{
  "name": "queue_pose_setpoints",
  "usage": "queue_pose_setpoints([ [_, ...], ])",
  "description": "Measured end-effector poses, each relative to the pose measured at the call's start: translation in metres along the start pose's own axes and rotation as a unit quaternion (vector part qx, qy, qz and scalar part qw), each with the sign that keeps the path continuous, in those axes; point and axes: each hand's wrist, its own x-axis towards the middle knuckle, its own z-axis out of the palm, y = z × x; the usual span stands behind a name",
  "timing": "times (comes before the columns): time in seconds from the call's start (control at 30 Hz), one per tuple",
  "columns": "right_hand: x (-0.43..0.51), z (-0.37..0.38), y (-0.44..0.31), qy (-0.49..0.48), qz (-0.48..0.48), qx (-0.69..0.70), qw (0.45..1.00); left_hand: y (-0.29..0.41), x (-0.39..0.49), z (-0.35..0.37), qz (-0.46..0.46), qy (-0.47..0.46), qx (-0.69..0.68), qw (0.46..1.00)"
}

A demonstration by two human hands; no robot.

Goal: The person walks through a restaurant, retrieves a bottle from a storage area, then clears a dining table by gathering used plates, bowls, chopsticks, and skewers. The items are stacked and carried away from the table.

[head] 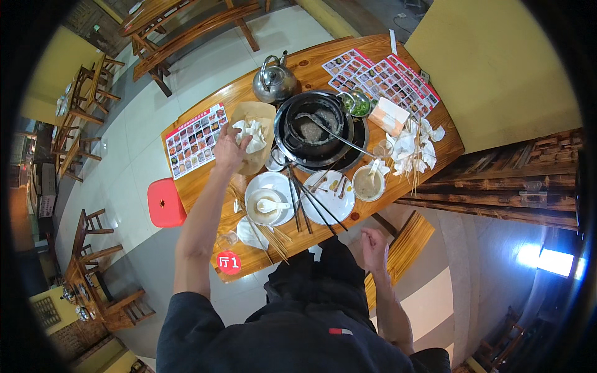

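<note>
My left hand (229, 150) reaches over the left edge of a brown paper tray (254, 111), its fingers apart beside a crumpled white tissue (252, 136) lying there. Whether the fingertips touch the tissue is hard to tell. My right hand (374, 249) is loosely curled past the table's near edge, with nothing visible in it. Before me are a white bowl with a spoon (267, 206) on a plate, and a plate of bones (332, 198) with dark chopsticks (322, 205) across it. Bamboo skewers (276, 240) lie by the bowl.
A black pot with a ladle (317, 123) stands mid-table, a metal kettle (274, 81) behind it. Right are a porridge bowl (368, 186), used tissues (415, 147) and picture menus (396, 84). A glass (227, 240) stands near the left corner, a red stool (165, 203) beyond.
</note>
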Motion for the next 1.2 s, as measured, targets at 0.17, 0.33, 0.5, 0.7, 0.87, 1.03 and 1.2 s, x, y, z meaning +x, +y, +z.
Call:
queue_pose_setpoints([
  [0.17, 0.055, -0.005, 0.020, 0.011, 0.049, 0.081, 0.995, -0.005, -0.036, -0.031, 0.027, 0.087, -0.102, 0.991],
  [0.33, 0.107, -0.016, 0.009, 0.005, 0.132, 0.126, 0.983, 0.025, -0.124, -0.047, -0.100, 0.104, -0.238, 0.961],
  [0.5, 0.142, -0.018, -0.002, -0.084, 0.186, 0.120, 0.971, 0.100, -0.213, -0.025, -0.179, -0.073, -0.447, 0.873],
  [0.7, 0.145, -0.008, 0.014, -0.059, 0.179, 0.151, 0.970, 0.175, -0.241, 0.025, -0.202, -0.307, -0.529, 0.765],
  [0.87, 0.128, -0.027, -0.003, -0.079, 0.170, 0.130, 0.974, 0.212, -0.226, 0.075, -0.292, -0.361, -0.593, 0.657],
  [1.03, 0.103, -0.047, -0.057, -0.149, 0.142, 0.152, 0.967, 0.212, -0.216, 0.077, -0.266, -0.382, -0.722, 0.513],
  [1.2, 0.092, -0.050, -0.112, -0.197, 0.135, 0.187, 0.953, 0.198, -0.217, 0.054, -0.264, -0.309, -0.766, 0.498],
])
